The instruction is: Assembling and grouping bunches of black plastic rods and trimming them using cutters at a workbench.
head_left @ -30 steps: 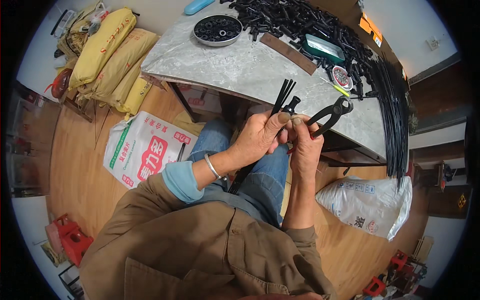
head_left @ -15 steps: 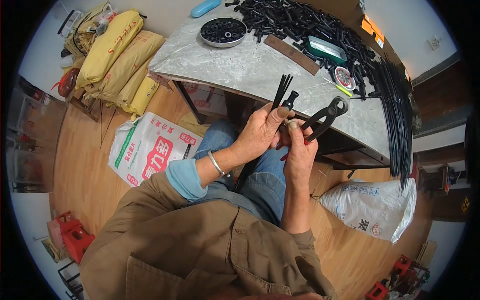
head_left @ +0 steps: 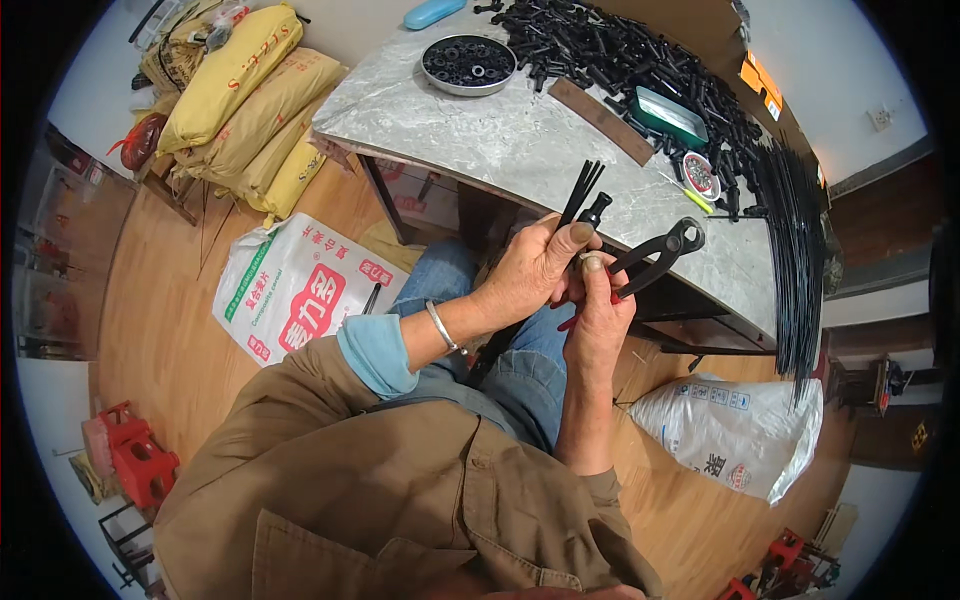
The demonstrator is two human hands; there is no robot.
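Observation:
My left hand (head_left: 532,268) is closed around several thin black rods (head_left: 579,193) and a short black tubular fitting (head_left: 597,209), all pointing up and away from me. Close against it, my right hand (head_left: 602,312) grips a pair of pincers (head_left: 652,262) with dark metal jaws and red on the handles. The rounded jaws point up to the right, with nothing between them. Both thumbs are near each other at the lower end of the fitting. What the fingertips pinch there is hidden.
A grey marble-patterned table (head_left: 400,110) stands ahead, bearing a heap of black fittings (head_left: 610,50), a round tin of black rings (head_left: 468,88) and a brown bar (head_left: 602,120). Long black rods (head_left: 795,260) hang over its right edge. Sacks (head_left: 735,430) lie on the floor.
The view has turned slightly, so the table sits a little farther right. Both hands keep their holds on the rods, fitting and pincers, close together as before.

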